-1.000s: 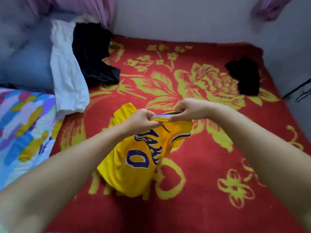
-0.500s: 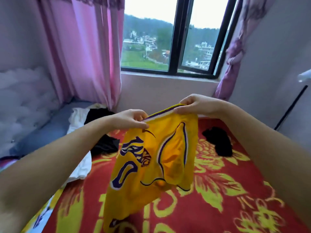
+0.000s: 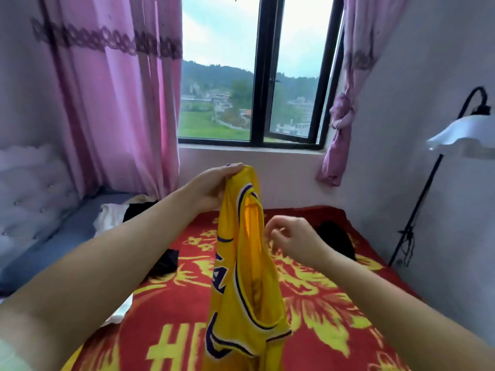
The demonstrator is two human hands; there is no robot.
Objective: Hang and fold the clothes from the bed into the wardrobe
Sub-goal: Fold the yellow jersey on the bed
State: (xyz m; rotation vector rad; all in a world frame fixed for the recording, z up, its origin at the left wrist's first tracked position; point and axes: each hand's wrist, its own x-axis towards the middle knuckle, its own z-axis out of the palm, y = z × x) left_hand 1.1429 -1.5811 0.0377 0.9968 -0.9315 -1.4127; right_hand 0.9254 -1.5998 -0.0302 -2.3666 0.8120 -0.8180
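Red floral bedspread (image 3: 334,325) below left hand (image 3: 214,188) gripping yellow jersey (image 3: 241,277), right hand (image 3: 292,239) fingers loosely curled, empty.

Single head-worn wide-angle view, looking forward and slightly down from just behind the hands (image 3: 292,241). Close on both forearms, with the bed (image 3: 334,311) spreading below and beyond them. Facing the window (image 3: 254,76) straight ahead, past the hands. No second view to overlap.

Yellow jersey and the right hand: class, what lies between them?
Nothing. In the head view a bare gap separates the right hand from the yellow jersey, which hangs from the left hand.
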